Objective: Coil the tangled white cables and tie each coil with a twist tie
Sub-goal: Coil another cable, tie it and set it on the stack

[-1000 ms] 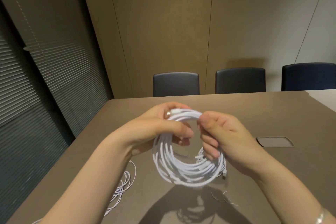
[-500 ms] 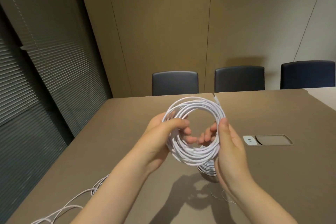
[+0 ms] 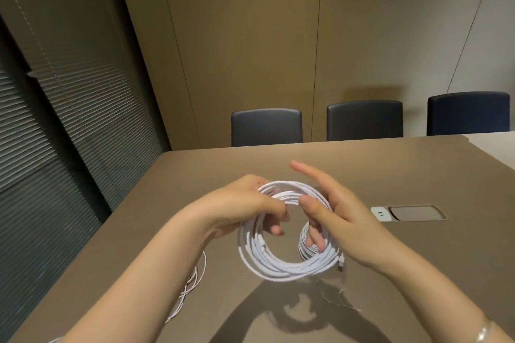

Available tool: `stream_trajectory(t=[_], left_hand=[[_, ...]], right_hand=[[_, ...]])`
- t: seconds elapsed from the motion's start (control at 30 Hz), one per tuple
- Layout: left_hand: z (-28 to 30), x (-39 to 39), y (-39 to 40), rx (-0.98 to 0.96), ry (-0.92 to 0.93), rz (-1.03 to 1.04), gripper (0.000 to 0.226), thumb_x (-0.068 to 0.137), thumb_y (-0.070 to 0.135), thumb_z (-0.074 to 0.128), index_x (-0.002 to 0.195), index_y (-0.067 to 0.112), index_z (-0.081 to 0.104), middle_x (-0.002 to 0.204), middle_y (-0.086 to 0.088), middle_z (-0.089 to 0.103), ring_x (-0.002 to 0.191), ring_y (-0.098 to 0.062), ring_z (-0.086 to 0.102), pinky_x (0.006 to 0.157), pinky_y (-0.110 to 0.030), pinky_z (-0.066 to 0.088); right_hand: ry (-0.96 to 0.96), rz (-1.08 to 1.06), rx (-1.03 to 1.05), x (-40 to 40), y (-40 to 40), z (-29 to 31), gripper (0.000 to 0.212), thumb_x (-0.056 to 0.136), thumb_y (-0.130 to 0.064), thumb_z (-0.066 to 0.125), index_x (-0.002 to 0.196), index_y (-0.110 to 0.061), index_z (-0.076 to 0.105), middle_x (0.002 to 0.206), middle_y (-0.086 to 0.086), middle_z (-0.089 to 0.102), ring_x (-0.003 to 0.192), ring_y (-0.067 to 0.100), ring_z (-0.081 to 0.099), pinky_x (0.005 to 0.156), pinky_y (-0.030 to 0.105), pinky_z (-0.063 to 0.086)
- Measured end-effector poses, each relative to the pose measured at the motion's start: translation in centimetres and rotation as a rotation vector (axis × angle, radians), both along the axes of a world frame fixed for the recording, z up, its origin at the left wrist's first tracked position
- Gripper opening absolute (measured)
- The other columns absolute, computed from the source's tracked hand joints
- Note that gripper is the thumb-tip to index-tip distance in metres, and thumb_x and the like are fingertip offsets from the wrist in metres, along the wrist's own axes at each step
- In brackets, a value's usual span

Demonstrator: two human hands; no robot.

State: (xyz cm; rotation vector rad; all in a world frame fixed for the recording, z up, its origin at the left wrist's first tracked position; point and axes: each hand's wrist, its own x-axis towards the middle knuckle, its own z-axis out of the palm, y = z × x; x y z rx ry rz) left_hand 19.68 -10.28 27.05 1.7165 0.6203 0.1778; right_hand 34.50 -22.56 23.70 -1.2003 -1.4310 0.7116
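A brown conference table [image 3: 418,175] filled the lower part of the view, with three dark chairs [image 3: 267,127] along its far edge in front of a panelled wall and slatted blinds [image 3: 69,108] on the left. A recessed power outlet panel [image 3: 408,213] sat in the tabletop to the right. Above the table, the left hand [image 3: 245,207] gripped the upper left of a coiled white cable [image 3: 278,262], fingers curled round the bundled loops. The right hand [image 3: 342,217] was on the coil's right side, thumb pressed on the top strands and lower fingers through the ring, while the index finger stretched out straight. A second, smaller coil [image 3: 306,248] lay on the table behind it. Loose white cable [image 3: 189,287] trailed beneath the left forearm, and thin twist ties [image 3: 334,298] lay near the coil's shadow.
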Motion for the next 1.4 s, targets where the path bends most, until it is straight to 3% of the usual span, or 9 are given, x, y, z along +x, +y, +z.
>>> stream_trajectory(t=[0.07, 0.13, 0.4, 0.63, 0.77, 0.9, 1.0, 1.27, 1.4], left_hand=[[-0.5, -0.3, 0.4, -0.007, 0.001, -0.014, 0.014, 0.072, 0.005, 0.066, 0.084, -0.003, 0.068, 0.079, -0.019, 0.070, 0.074, -0.025, 0.070, 0.080, -0.035, 0.053], [-0.9, -0.3, 0.8, -0.128, -0.032, -0.031, 0.010, 0.081, 0.001, 0.064, 0.072, 0.005, 0.067, 0.067, -0.015, 0.066, 0.063, -0.024, 0.066, 0.080, -0.038, 0.053], [-2.4, 1.0, 1.5, -0.503, -0.057, 0.033, 0.015, 0.081, 0.021, 0.067, 0.081, 0.008, 0.060, 0.046, 0.007, 0.020, 0.036, -0.006, 0.020, 0.045, -0.021, 0.030], [-5.8, 3.0, 2.8, -0.381, 0.110, 0.021, 0.052, 0.099, 0.050, 0.045, 0.065, 0.011, 0.054, 0.047, 0.001, 0.036, 0.039, -0.013, 0.035, 0.058, -0.030, 0.049], [-8.0, 3.7, 3.0, -0.347, 0.195, -0.049, 0.049, 0.101, 0.047, 0.044, 0.085, 0.004, 0.060, 0.062, -0.011, 0.062, 0.057, -0.023, 0.064, 0.068, -0.035, 0.057], [-11.6, 4.6, 2.7, -0.489, 0.216, 0.028, 0.053, 0.100, 0.052, 0.041, 0.070, 0.010, 0.054, 0.050, 0.001, 0.041, 0.040, -0.013, 0.042, 0.055, -0.028, 0.051], [-14.6, 5.5, 2.8, -0.457, 0.237, 0.110, 0.049, 0.100, 0.051, 0.042, 0.072, 0.013, 0.050, 0.047, 0.007, 0.023, 0.036, -0.008, 0.019, 0.045, -0.021, 0.037], [-20.2, 7.3, 4.2, -0.376, 0.325, 0.284, 0.044, 0.103, 0.040, 0.044, 0.073, 0.009, 0.053, 0.042, 0.006, 0.028, 0.034, -0.009, 0.021, 0.040, -0.021, 0.036], [-22.8, 8.0, 4.7, -0.406, 0.356, 0.337, 0.045, 0.104, 0.039, 0.042, 0.072, 0.008, 0.052, 0.041, 0.005, 0.029, 0.032, -0.009, 0.022, 0.038, -0.020, 0.035]], right_hand=[[0.053, -0.038, 0.023, -0.2, 0.1, -0.7, 0.043, 0.092, -0.030, 0.048, 0.133, -0.043, 0.046, 0.053, -0.003, 0.048, 0.044, 0.019, 0.047, 0.059, 0.031, 0.053], [0.063, -0.068, 0.027, 0.1, 0.6, -1.3, 0.035, 0.096, -0.024, 0.045, 0.126, -0.037, 0.055, 0.054, -0.001, 0.049, 0.042, 0.018, 0.047, 0.057, 0.031, 0.052], [0.203, -0.098, -0.032, 1.0, 1.7, -3.4, 0.029, 0.099, -0.011, 0.044, 0.119, -0.022, 0.062, 0.070, 0.001, 0.054, 0.051, 0.021, 0.054, 0.064, 0.034, 0.052], [0.189, -0.126, -0.146, 2.7, 1.9, -6.4, 0.028, 0.098, -0.011, 0.049, 0.120, -0.022, 0.062, 0.080, 0.007, 0.066, 0.059, 0.015, 0.058, 0.053, 0.024, 0.048], [0.114, -0.086, -0.248, 4.3, 2.0, -8.8, 0.028, 0.097, -0.018, 0.053, 0.119, -0.031, 0.064, 0.099, 0.033, 0.064, 0.078, 0.044, 0.062, 0.072, 0.043, 0.052], [0.156, -0.067, -0.354, 5.0, 1.9, -11.4, 0.031, 0.098, -0.014, 0.051, 0.127, -0.020, 0.060, 0.084, 0.015, 0.066, 0.070, 0.021, 0.060, 0.066, 0.030, 0.050], [0.216, -0.103, -0.424, 6.0, 2.3, -14.4, 0.033, 0.096, -0.013, 0.054, 0.129, -0.014, 0.059, 0.106, 0.004, 0.068, 0.085, 0.015, 0.060, 0.078, 0.027, 0.051], [0.209, -0.465, -0.717, 9.1, 3.4, -25.2, 0.014, 0.093, -0.006, 0.056, 0.086, -0.015, 0.064, 0.067, 0.002, 0.059, 0.052, 0.009, 0.052, 0.048, 0.022, 0.041], [0.007, -0.483, -0.827, 8.6, 4.0, -28.4, 0.027, 0.085, -0.004, 0.055, 0.066, -0.022, 0.060, 0.060, -0.009, 0.058, 0.065, 0.017, 0.053, 0.067, 0.026, 0.043]])
